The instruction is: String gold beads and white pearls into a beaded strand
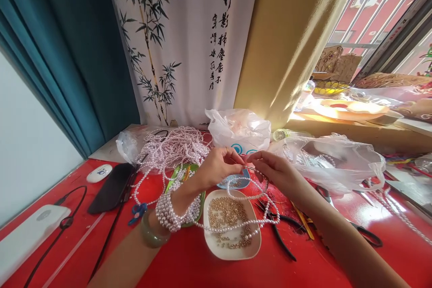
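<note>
Pearl strand [249, 223]: left hand [218, 166], right hand [279, 172] grips pinched on it; lift slack clear of bead dish [232, 256], 6 o'clock.

End of bead strand [263, 222] indistinct

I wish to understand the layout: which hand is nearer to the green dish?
Left. The left hand is just right of the green dish; the right hand is farther right, beyond the left one.

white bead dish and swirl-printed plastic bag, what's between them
The head view shows a light-blue dish between them, partly hidden by the left hand and pearl strand.
</note>
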Available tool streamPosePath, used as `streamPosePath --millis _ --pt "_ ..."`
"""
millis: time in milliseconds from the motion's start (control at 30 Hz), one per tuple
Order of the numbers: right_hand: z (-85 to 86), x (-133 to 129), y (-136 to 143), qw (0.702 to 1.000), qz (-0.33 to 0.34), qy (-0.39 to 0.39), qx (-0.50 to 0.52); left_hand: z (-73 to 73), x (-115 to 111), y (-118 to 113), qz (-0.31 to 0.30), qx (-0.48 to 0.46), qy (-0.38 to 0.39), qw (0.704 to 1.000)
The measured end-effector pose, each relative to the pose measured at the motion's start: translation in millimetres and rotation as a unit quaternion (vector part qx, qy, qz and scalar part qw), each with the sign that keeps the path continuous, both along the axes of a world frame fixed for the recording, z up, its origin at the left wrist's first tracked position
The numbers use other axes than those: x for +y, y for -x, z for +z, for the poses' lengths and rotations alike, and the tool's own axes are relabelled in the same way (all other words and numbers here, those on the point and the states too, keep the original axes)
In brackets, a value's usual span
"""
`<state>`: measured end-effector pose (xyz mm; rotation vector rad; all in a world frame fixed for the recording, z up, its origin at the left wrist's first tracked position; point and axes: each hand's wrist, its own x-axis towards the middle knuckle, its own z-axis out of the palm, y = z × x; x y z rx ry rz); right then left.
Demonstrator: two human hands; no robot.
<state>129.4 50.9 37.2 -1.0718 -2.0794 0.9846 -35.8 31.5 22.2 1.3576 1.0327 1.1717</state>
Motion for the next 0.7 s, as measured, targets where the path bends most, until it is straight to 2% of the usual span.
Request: streamPosePath --millis 67,167,267,433,533,633,700 --pt "-3.1 -1.1 1.2 0.997 -0.006 0.072 0.027 -2.2 0.7 -0.5 0.020 0.022 -0.050 0.998" --pt "-7.0 -3.2 1.7 0.976 0.032 0.201 0.077 -3.5 0.3 -0.6 0.026 0.011 -0.113 0.993" --pt "-10.0 -3.8 1.6 0.955 0.067 0.265 0.114 -3.2 -0.9 -0.5 0.011 -0.003 -0.135 0.991" --pt "-10.5 -2.3 -0.4 0.957 0.036 0.210 0.199 -1.3 -3.1 -0.7 -0.008 0.021 -0.159 0.987" --pt "-7.9 -2.3 -1.2 0.978 0.001 0.112 0.177 -0.3 -3.8 -1.0 0.003 0.059 -0.177 0.982" --pt "-5.0 -5.2 0.6 0.990 -0.046 0.009 0.134 -1.8 -2.7 -1.1 -0.002 0.053 -0.138 0.989" --pt "-4.2 -8.5 2.4 0.990 -0.057 -0.022 0.129 -4.1 -1.2 -1.3 -0.008 0.030 -0.094 0.995"
